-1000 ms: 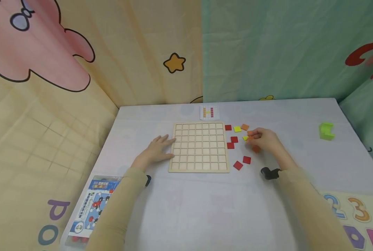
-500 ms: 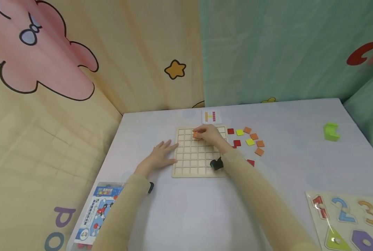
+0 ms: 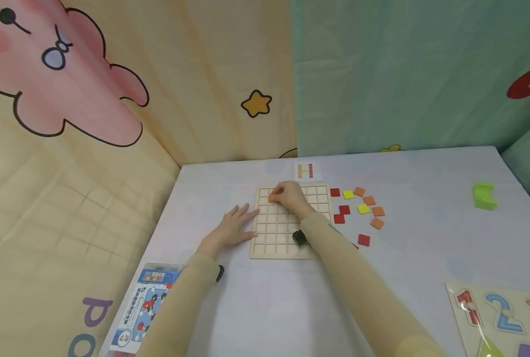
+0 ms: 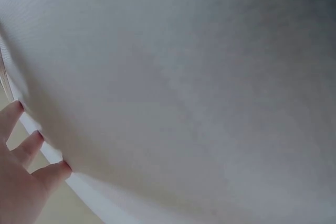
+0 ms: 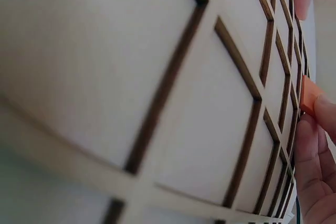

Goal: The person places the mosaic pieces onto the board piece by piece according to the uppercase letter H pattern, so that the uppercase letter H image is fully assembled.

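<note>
My right hand (image 3: 292, 196): pinching an orange tile (image 3: 272, 198) at the far-left part of the board (image 3: 272, 229) | my left hand (image 3: 230, 228): fingers spread, touching the board's left edge | loose tiles (image 3: 363, 209): right of the board

cream curtain (image 3: 202, 74), cartoon print | green curtain (image 3: 394, 74) beside | white table (image 3: 265, 307)

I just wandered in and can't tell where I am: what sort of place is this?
Probably a children's play or learning corner: cartoon-printed fabric hangs behind the table, a puzzle board with numbers and shapes lies on it, and coloured tiles lie beside a gridded board.
</note>
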`<state>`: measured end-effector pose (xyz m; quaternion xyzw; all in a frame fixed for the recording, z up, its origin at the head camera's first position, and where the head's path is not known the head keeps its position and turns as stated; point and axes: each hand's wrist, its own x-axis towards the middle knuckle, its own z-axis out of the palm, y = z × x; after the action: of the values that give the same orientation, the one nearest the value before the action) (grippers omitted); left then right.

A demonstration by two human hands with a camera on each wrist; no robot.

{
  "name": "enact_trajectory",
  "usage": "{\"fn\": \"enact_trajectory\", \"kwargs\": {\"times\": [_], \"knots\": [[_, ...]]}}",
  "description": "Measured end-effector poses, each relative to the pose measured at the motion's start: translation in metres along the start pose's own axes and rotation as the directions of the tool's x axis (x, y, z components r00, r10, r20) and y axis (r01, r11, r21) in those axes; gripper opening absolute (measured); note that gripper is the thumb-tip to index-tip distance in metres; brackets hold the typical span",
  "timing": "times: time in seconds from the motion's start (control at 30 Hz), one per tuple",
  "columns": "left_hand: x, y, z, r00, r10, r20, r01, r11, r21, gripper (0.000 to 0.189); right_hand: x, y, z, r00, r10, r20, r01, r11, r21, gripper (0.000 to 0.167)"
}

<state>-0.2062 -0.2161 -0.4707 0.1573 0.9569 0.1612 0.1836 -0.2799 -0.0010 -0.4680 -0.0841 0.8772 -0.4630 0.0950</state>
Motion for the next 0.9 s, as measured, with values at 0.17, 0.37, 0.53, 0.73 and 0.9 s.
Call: {"fn": "enact_trajectory", "kwargs": {"times": [0.17, 0.37, 0.53, 0.73, 0.9], "knots": [[0.0, 0.002, 0.0, 1.0, -0.002, -0.012, 0.002, 1.0, -0.011, 0.074, 0.002, -0.006, 0.004, 1.0, -0.019, 0.021, 0.021, 0.995, -0.094, 0.015], [0.001, 0.001, 0.002, 1.0, -0.012, -0.002, 0.012, 1.0, -0.011, 0.075, 0.002, -0.008, 0.006, 0.999, -0.02, 0.051, 0.03, 0.978, -0.209, 0.019], [0.004, 0.003, 0.0, 1.0, 0.0, 0.0, 0.0, 1.0, 0.001, 0.074, -0.002, -0.01, 0.004, 0.997, -0.041, 0.065, 0.057, 0.959, -0.278, 0.023], [0.003, 0.004, -0.003, 1.0, -0.001, 0.011, 0.001, 1.0, -0.006, 0.075, -0.008, -0.011, -0.01, 0.987, -0.071, 0.145, 0.111, 0.95, -0.293, 0.03], [0.002, 0.002, 0.0, 1.0, -0.015, 0.004, 0.015, 1.0, -0.01, 0.075, -0.017, -0.005, -0.052, 0.987, -0.072, 0.141, 0.098, 0.977, -0.19, 0.035]]}}
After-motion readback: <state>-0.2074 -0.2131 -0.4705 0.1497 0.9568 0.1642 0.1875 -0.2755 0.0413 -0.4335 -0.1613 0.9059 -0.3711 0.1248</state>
